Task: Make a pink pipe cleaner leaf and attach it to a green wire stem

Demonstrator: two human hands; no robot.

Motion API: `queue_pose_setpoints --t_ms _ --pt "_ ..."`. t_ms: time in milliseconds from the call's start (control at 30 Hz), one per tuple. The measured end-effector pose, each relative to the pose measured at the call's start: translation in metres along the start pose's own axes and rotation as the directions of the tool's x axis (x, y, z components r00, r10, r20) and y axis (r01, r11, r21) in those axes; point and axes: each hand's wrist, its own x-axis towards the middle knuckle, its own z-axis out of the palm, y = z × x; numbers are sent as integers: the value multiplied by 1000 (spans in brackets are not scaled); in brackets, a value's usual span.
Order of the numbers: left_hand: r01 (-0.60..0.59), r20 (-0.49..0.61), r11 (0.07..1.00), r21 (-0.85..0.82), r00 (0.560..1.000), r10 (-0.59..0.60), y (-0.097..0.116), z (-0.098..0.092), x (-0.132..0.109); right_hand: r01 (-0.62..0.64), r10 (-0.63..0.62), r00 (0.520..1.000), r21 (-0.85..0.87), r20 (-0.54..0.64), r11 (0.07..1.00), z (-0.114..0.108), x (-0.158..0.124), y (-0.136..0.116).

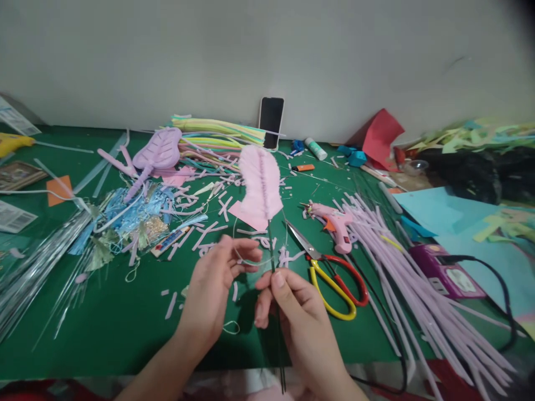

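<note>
A fuzzy pink feather or leaf shape stands over the middle of the green table on thin dark wire stems. My right hand is closed round these stems below the pink shape, thumb and fingers pinching them. To the left of the stems is my left hand, its fingers curled and partly spread. A thin, pale loop of thread or wire passes at its fingertips; whether they grip it is hard to tell. A pink paper piece shows behind the shape's lower end.
Red-and-yellow-handled scissors, a pink glue gun and a lilac stem bundle are to the right. A phone leans on the wall. Lilac leaf shape, tassels and silvery strands lie left.
</note>
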Motion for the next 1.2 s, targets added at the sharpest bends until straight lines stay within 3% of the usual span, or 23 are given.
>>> queue_pose_setpoints --t_ms 100,200,333,767,967,1200 --pt "142 157 986 87 976 -154 -3 -2 -2 43 -43 999 -19 -11 999 3 0 -5" --pt "310 338 951 -6 895 -290 -2 -3 -4 79 -80 997 -78 -18 994 9 -2 -8" --pt "413 415 906 -93 843 -342 1 -6 -2 87 -90 996 -139 -11 986 12 -6 -7" --pt "373 307 923 -96 893 -329 -1 -10 -3 130 -141 990 -262 -22 956 13 -9 4" --pt "370 396 927 -55 861 -320 -1 -13 -4 128 -131 991 -274 8 953 12 -7 2" --pt "213 355 977 -26 915 -190 -1 -10 -5 120 -122 992 -284 8 951 -3 -9 -5"
